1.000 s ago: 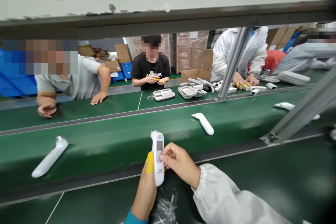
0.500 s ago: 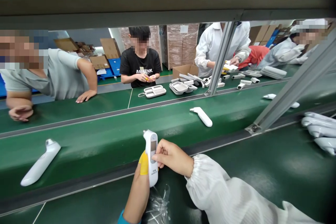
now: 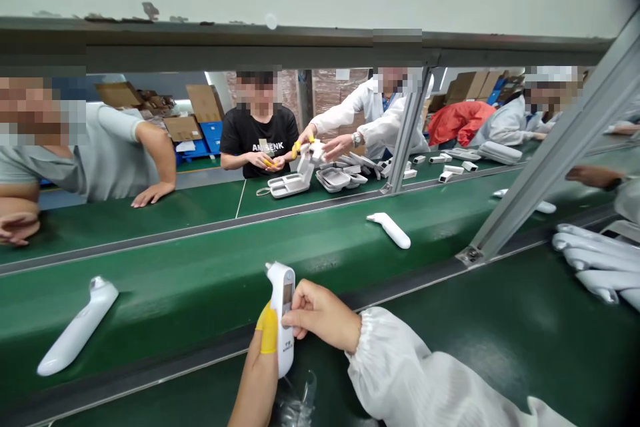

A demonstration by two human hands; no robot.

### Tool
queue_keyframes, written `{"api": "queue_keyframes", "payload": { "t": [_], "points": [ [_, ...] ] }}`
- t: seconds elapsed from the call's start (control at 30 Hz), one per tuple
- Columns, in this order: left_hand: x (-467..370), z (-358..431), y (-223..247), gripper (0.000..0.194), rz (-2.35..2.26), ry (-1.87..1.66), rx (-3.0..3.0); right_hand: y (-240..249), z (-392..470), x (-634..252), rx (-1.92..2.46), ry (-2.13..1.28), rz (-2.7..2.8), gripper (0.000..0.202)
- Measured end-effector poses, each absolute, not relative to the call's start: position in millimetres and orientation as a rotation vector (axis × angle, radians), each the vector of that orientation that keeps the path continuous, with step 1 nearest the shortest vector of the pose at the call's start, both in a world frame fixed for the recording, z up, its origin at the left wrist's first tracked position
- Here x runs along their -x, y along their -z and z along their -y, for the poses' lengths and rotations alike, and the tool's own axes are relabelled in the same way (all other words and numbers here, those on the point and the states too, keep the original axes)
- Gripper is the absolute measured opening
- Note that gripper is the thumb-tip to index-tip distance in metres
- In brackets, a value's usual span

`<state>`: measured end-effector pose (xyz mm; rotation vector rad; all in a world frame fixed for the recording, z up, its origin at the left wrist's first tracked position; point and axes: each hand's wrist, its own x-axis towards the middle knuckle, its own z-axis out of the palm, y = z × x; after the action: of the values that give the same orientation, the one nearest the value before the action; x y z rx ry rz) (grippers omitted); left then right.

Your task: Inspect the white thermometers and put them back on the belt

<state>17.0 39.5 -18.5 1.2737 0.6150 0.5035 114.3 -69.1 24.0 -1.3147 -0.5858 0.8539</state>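
L hand (image 3: pixel 264 345) has the white thermometer (image 3: pixel 286 347) roughly upright, yellow-covered thumb along its side; other fingers r hidden, so can't tell how they're wrapped. R hand (image 3: pixel 324 315) is mostly curled, thumb + index nearly closed at the front just below the screen, can't tell if they're pinching anything. Thermometer's up by the green belt's (image 3: pixel 200 287) near edge, crumpled clear plastic (image 3: pixel 297 408) below on the bench (image 3: pixel 480 320).

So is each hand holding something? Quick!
Left hand: closed, holding the white thermometer.
Right hand: curled, at the thermometer's front; can't tell if it's pinching something.
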Motion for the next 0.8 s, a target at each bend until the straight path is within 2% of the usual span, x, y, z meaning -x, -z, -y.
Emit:
{"api": "queue_keyframes", "payload": {
  "t": [0.27,0.5,0.7,0.8],
  "points": [
    [-11.7,-28.8,3.4,0.062,-0.599,-0.479,-1.230,-38.1,76.3,-108.7,1.443,-0.716,0.736,0.006],
    [-5.2,-21.2,-4.7,0.052,-0.673,-0.561,-1.453,-42.3,77.9,-91.0,1.915,-0.126,1.125,0.010],
    [-8.1,-33.5,-1.7,0.056,-0.684,-0.584,-1.533,-53.1,87.2,-114.4,2.327,0.114,1.113,0.011],
    [-13.1,-72.7,-0.5,0.061,-0.806,-0.660,-1.652,-51.0,102.1,-112.8,2.396,0.055,1.291,0.013]
  ]
}}
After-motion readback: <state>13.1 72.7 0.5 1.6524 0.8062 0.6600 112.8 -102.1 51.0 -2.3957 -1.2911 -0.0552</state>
